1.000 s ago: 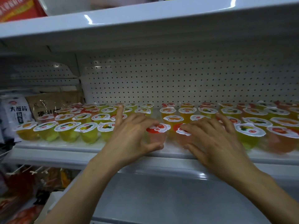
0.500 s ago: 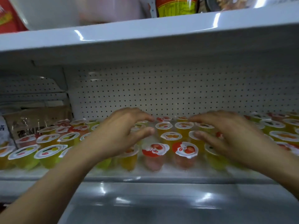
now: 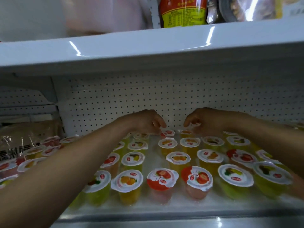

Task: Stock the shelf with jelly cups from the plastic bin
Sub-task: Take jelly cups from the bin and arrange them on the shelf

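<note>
White pegboard (image 3: 164, 96) backs the shelf (image 3: 148, 209), and jelly cups (image 3: 128, 180) fill it in rows, foil lids printed with strawberry, orange and green fruit. My arms cross over the front rows and hide several. Right hand (image 3: 204, 120) curls round a back-row cup (image 3: 194, 125), only its lid edge showing. Left hand (image 3: 146, 120) curls beside a red-lidded cup (image 3: 167, 133); grasping or not, I can't tell. Snack bags (image 3: 24, 137) sit left, blurred.

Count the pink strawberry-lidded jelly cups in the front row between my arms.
2, side by side at centre front: left pink strawberry-lidded plastic jelly cup, right pink strawberry-lidded cup. Others may be hidden.
</note>
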`<state>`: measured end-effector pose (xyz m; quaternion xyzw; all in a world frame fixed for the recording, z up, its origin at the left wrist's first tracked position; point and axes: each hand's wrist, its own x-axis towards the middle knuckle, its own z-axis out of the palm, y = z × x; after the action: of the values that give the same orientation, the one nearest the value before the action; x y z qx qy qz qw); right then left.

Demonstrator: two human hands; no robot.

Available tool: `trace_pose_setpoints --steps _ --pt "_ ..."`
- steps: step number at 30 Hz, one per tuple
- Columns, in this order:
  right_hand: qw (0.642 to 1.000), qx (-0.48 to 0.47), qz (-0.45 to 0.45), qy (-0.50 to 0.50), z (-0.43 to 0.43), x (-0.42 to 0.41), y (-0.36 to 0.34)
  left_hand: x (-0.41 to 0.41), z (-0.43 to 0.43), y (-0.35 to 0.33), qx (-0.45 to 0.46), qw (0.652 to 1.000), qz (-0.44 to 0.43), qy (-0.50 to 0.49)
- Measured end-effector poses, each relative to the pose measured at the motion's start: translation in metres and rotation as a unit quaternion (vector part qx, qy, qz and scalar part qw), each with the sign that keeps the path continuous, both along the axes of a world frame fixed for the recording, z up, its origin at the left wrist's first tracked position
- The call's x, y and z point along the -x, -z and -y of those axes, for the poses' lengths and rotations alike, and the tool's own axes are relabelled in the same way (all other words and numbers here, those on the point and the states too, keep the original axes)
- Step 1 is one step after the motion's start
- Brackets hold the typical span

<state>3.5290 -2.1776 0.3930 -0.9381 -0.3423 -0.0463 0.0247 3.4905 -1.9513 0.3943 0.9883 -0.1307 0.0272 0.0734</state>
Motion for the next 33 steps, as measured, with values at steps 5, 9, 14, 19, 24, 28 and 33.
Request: trace_pose_setpoints --steps 5,9,14,19,24,28,33 --pt "0.998 0.004 -0.069 0.015 -0.021 -0.039 0.007 -0.042 0.013 0.009 -0.013 0.997 -0.074 0.004" --pt "0.996 0.016 -0.080 0.031 -0.028 -0.052 0.014 -0.057 0.020 0.005 -0.022 0.990 -0.140 0.005" --pt "0.996 0.006 -0.081 0.030 -0.031 -0.059 0.019 -0.061 0.018 0.006 -0.012 0.991 -0.134 0.018" --pt "0.994 -0.047 -0.095 -0.011 -0.030 -0.054 0.021 -0.057 0.010 0.005 -0.025 0.994 -0.106 0.007" --pt "0.992 -0.058 -0.105 -0.044 -0.033 -0.052 0.025 -0.053 0.002 0.006 -0.026 0.995 -0.097 -0.002" --pt "0.992 -0.062 -0.099 -0.040 -0.034 -0.053 0.027 -0.051 0.001 0.009 -0.008 0.995 -0.095 -0.004" --pt "0.994 -0.059 -0.088 -0.016 -0.030 -0.048 0.024 -0.039 -0.001 0.005 0.000 0.997 -0.073 0.007"
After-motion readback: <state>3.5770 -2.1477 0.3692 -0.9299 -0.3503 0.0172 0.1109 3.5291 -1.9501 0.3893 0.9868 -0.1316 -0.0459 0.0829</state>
